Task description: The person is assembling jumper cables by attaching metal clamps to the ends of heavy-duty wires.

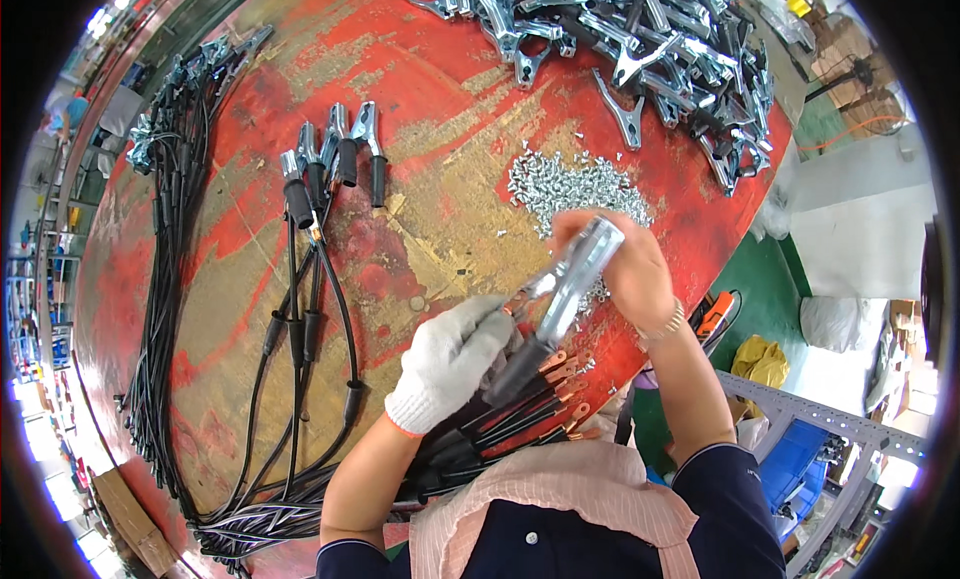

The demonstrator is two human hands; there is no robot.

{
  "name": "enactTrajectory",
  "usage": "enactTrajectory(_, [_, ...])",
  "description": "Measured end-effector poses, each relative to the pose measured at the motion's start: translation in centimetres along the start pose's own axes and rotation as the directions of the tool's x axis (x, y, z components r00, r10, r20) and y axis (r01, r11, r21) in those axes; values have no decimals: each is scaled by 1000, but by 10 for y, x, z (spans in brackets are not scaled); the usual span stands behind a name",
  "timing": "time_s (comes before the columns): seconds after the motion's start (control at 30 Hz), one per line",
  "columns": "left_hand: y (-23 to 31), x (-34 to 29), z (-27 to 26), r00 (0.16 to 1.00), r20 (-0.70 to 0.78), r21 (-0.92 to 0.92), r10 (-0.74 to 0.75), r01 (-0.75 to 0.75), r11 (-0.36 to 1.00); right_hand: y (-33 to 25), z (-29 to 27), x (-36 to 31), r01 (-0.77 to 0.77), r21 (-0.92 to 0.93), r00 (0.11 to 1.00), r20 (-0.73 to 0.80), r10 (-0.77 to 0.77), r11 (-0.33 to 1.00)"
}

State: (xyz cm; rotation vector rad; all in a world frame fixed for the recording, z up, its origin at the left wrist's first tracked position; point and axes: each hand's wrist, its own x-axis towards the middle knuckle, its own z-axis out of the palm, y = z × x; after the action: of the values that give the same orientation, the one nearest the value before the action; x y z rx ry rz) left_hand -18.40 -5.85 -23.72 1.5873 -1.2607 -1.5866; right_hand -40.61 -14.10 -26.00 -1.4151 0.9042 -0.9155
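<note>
My left hand (450,361), in a white knitted glove, is closed on a silver metal spring clamp (582,279) with black handle sleeves. The clamp is tilted and smeared by motion, and a copper-coloured bit shows by the gloved fingertips. Bare and wearing a bracelet, my right hand (640,279) is curled behind the clamp's upper end. Its fingertips are mostly hidden, so what they hold cannot be made out. Beyond that hand lies a pile of small silver screws (575,187). Below the clamp, several black cables end in copper lugs (568,374).
A large heap of clamps (640,49) covers the far right of the worn red table (400,69). Several cables with clamps fitted (335,154) lie left of centre. A long black cable bundle (170,299) runs along the left side. A metal frame (830,419) stands at right.
</note>
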Motion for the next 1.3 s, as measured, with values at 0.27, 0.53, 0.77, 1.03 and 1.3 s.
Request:
enactTrajectory(0.27, [-11,6,2,999,-47,-105,-8,3,994,58,14,68,586,-753,810,555,-191,299])
enactTrajectory(0.53, [4,-7,2,999,-26,-97,39,-41,994,-6,30,29,-220,-57,964,140,226,974])
enactTrajectory(0.77, [10,-8,5,997,32,-83,-73,75,994,13,28,-14,-307,299,950,144,275,904])
enactTrajectory(1.03, [3,-8,7,998,23,1,58,-58,998,33,17,-35,-259,334,960,196,202,906])
enactTrajectory(1.3, [-3,9,2,695,228,723,682,-590,359,-7,-4,-56,-153,-8,986,-63,152,988])
